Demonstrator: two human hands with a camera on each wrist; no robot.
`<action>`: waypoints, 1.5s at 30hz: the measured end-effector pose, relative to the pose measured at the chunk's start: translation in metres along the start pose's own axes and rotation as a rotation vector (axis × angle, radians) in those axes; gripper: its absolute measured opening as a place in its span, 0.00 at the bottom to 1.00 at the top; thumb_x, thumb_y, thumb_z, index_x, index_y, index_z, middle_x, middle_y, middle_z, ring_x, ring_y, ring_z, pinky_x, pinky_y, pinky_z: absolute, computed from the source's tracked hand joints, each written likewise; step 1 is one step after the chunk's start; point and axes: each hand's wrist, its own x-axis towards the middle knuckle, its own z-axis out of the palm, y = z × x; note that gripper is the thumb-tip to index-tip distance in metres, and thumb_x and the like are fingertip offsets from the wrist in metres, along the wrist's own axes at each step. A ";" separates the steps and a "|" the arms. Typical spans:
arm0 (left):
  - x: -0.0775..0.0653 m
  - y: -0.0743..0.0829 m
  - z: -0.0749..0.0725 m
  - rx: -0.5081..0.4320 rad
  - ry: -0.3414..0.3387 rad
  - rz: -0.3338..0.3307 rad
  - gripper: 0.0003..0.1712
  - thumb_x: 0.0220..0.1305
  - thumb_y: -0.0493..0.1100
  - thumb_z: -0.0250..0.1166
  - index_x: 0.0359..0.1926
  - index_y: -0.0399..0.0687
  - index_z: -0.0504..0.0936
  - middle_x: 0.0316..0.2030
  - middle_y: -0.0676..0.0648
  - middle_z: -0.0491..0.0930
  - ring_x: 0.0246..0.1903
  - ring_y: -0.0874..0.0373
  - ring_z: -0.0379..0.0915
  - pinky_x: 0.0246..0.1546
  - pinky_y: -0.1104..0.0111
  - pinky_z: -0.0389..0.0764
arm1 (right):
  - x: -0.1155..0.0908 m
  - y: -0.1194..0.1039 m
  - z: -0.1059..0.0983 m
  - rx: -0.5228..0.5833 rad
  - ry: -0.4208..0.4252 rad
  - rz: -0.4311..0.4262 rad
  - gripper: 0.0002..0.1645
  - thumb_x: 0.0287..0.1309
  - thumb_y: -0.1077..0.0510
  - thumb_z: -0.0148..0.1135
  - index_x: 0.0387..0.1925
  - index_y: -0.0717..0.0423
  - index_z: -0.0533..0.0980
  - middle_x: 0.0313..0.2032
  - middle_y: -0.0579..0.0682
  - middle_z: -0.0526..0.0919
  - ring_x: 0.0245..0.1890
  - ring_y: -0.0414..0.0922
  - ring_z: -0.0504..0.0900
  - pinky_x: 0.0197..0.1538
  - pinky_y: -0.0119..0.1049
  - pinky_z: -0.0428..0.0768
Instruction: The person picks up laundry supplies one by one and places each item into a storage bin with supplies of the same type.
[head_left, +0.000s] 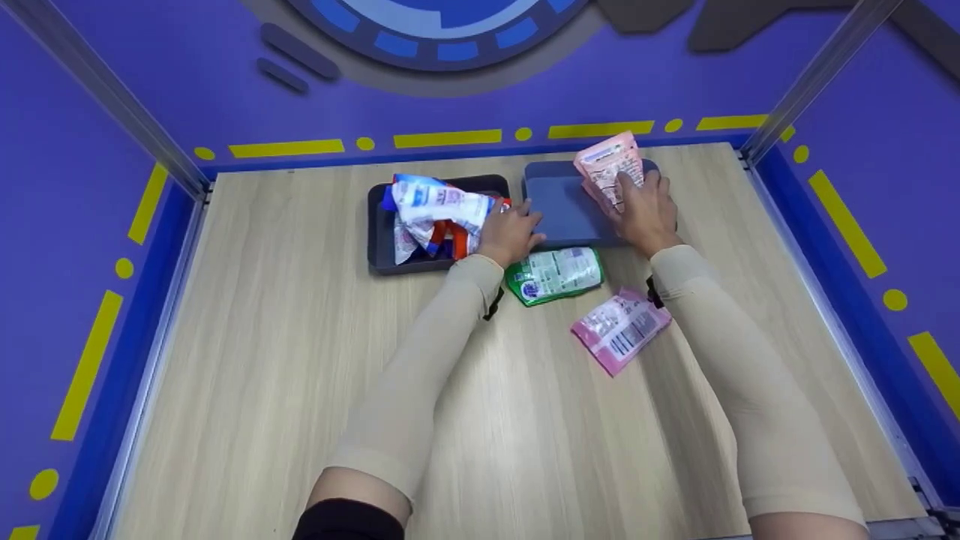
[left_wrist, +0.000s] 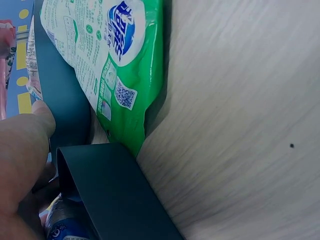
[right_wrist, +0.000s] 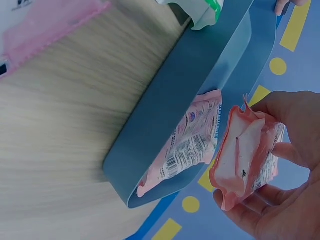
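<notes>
My right hand (head_left: pixel 646 210) grips a pink-and-white packet (right_wrist: pixel 241 155) above the right part of the blue-grey bin (head_left: pixel 555 202). Inside that bin, the right wrist view shows a second pink packet (right_wrist: pixel 187 142). My left hand (head_left: pixel 511 231) is at the right edge of the dark bin (head_left: pixel 380 251), where the two bins meet, with its fingers spread. Beside it, a white-and-blue packet (head_left: pixel 442 202), slightly blurred, lies on top of other packets in the dark bin. The left fingertips are partly hidden in the left wrist view.
A green-and-white pouch (head_left: pixel 561 274) lies on the table just in front of the blue-grey bin. Nearer and to the right lies a pink packet (head_left: pixel 622 330) with a barcode. A purple wall (head_left: pixel 480 105) stands behind the bins, with metal posts at the corners.
</notes>
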 end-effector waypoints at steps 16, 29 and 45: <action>-0.001 0.000 0.000 -0.006 0.011 -0.004 0.32 0.77 0.64 0.51 0.74 0.58 0.71 0.77 0.47 0.61 0.74 0.53 0.62 0.78 0.51 0.49 | 0.010 0.001 0.011 0.035 -0.070 0.051 0.35 0.69 0.51 0.63 0.72 0.56 0.65 0.62 0.74 0.63 0.64 0.69 0.62 0.59 0.72 0.72; -0.002 0.003 -0.001 -0.010 0.013 -0.007 0.31 0.77 0.63 0.52 0.74 0.59 0.71 0.77 0.47 0.61 0.73 0.52 0.63 0.78 0.51 0.49 | 0.013 0.001 0.024 0.045 -0.090 0.041 0.38 0.67 0.54 0.65 0.73 0.59 0.64 0.62 0.76 0.64 0.62 0.70 0.64 0.58 0.72 0.73; 0.000 0.001 -0.001 -0.017 -0.014 -0.014 0.31 0.78 0.63 0.51 0.75 0.59 0.70 0.78 0.47 0.60 0.74 0.53 0.62 0.79 0.51 0.45 | 0.018 -0.003 0.033 0.053 -0.118 0.054 0.38 0.66 0.55 0.65 0.73 0.59 0.64 0.70 0.77 0.59 0.70 0.75 0.58 0.66 0.74 0.65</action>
